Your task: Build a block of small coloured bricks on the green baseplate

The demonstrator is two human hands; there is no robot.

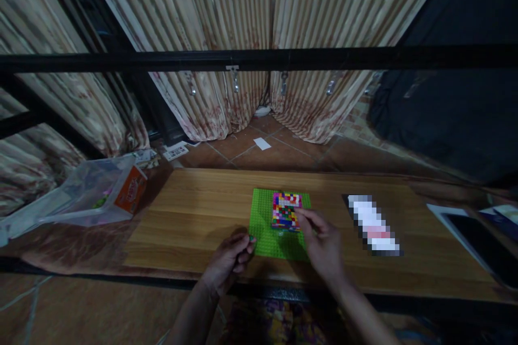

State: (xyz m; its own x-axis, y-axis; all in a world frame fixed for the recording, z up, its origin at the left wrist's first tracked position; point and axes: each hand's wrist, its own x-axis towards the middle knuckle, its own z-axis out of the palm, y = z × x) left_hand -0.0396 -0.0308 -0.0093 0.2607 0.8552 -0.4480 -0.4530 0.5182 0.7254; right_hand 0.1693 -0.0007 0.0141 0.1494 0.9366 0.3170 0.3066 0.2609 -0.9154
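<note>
A green studded baseplate lies on the wooden table. On it stands a low, square build of many-coloured toy bricks, in the plate's upper right part. My right hand reaches over the build's right side, thumb and fingertips pinched together at its edge; what they hold, if anything, is hidden. By the plate's lower left edge, my left hand is closed, with a small green toy brick showing at the tips of thumb and forefinger.
The wooden table bears a dark-edged flat device with a blurred face on the right. Farther right lies a dark slab on something white. A clear plastic box sits at left. A black bar crosses before the curtains.
</note>
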